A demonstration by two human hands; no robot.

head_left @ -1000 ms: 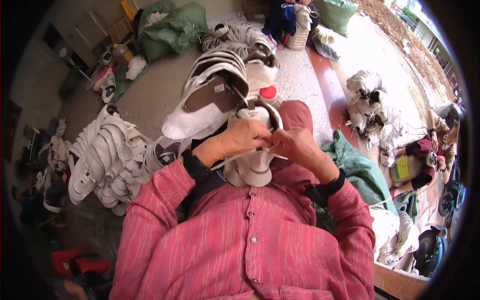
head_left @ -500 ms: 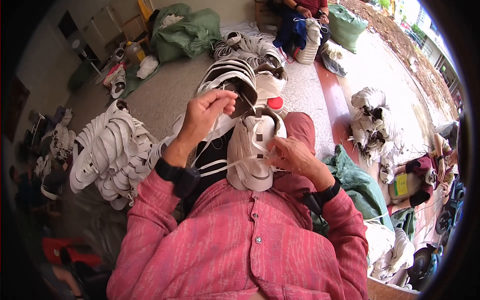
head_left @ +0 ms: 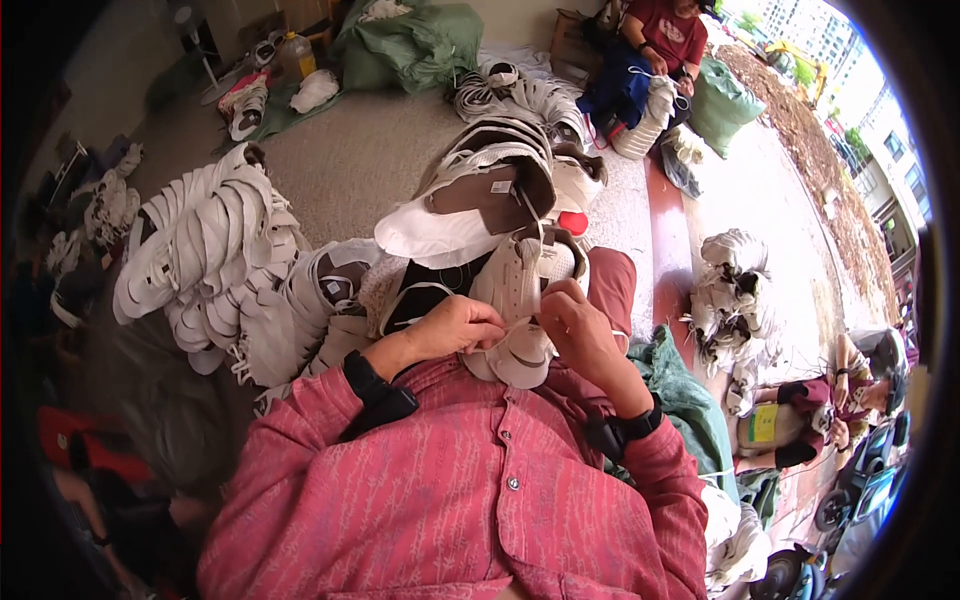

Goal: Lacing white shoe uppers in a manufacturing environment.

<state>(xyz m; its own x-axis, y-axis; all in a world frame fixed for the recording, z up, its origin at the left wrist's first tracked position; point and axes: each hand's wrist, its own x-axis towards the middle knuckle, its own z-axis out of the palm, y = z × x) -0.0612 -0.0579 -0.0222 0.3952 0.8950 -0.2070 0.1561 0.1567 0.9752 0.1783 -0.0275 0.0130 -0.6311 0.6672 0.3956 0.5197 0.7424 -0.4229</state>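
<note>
A white shoe upper (head_left: 505,283) rests on my lap, its rounded toe toward me. Over its lacing area my left hand (head_left: 450,328) is closed in a pinch at the left side. My right hand (head_left: 583,335) pinches close to the opposite side, fingers bent down. What lies between the fingertips of either hand is hidden. One white shoelace (head_left: 425,291) loops out left of the upper, above my left hand. Just beyond it leans a nested stack of white uppers with brown linings (head_left: 465,205), near a red round thing (head_left: 573,223).
More nested white uppers (head_left: 205,240) are heaped at left. Another pile (head_left: 735,290) lies on the right. A green sack (head_left: 670,390) sits by my right arm. Ahead, a person in dark red (head_left: 660,60) handles a stack of uppers. Another person (head_left: 820,410) sits at right.
My left hand has come down from above the upper to its side, near my right hand. The view has shifted, and the stack's brown lining now shows fully.
</note>
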